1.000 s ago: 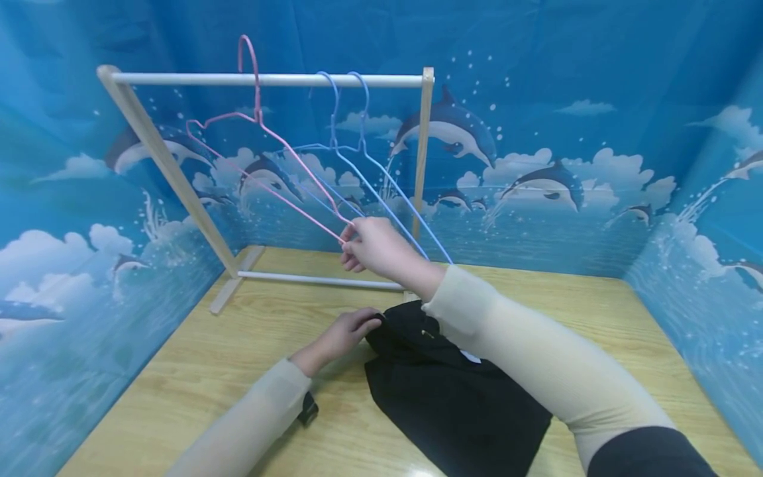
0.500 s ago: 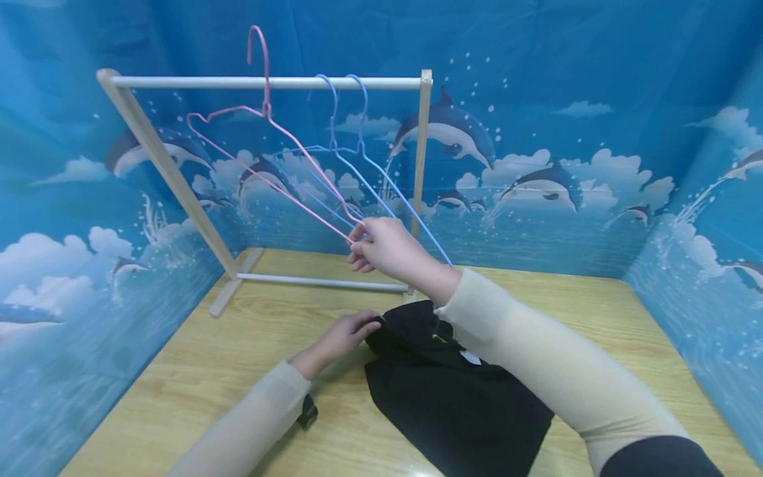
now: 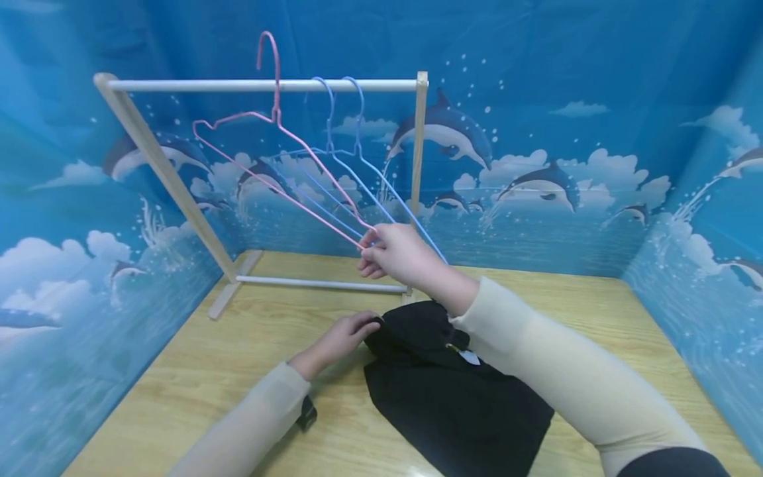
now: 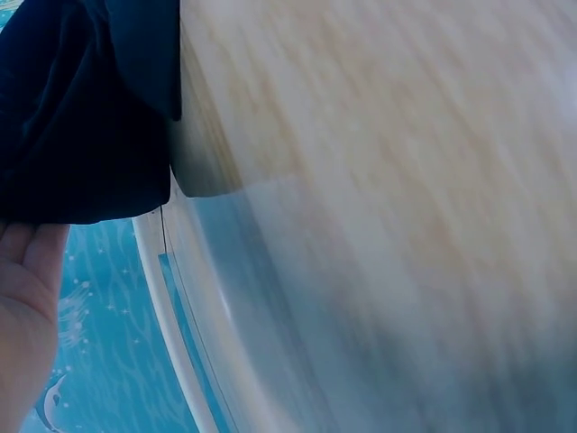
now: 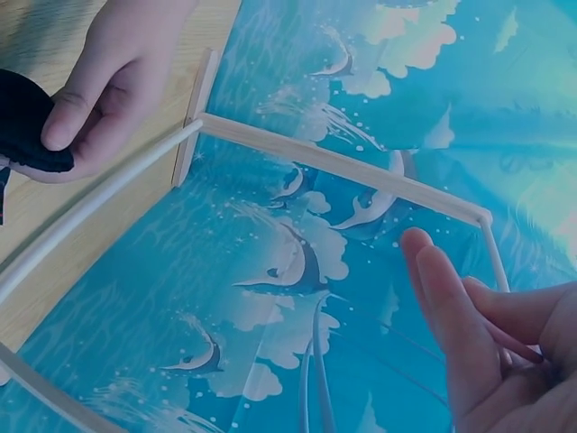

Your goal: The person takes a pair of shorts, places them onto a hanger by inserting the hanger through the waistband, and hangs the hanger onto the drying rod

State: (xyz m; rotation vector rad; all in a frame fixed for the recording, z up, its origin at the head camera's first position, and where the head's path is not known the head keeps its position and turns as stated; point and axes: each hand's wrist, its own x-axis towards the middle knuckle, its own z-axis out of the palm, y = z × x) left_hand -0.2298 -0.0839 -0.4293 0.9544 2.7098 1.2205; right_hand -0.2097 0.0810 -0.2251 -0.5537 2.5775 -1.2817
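My right hand [image 3: 402, 252] pinches the lower right corner of a pink wire hanger [image 3: 276, 114]. The hanger slants in front of the rack, with its hook tip showing above the top rail. Lower down, my left hand [image 3: 340, 341] grips the upper left edge of a black garment [image 3: 453, 404] lying on the table. A small white tag [image 3: 469, 358] shows on the cloth. In the left wrist view, the garment [image 4: 81, 135] covers the fingertips of my left hand [image 4: 27, 307]. The right wrist view shows thumb and fingers of my right hand [image 5: 487, 343] brought together.
A wooden rack with a white top rail [image 3: 191, 86] stands at the back left. Two blue hangers [image 3: 357, 139] hang near its right post [image 3: 419, 132]. Blue dolphin-print sheeting [image 3: 536, 99] surrounds the wood-grain table [image 3: 596, 331].
My right hand has moved right with the pink hanger, and the hook tip has risen clear above the rail. My left hand and the garment stay in place.
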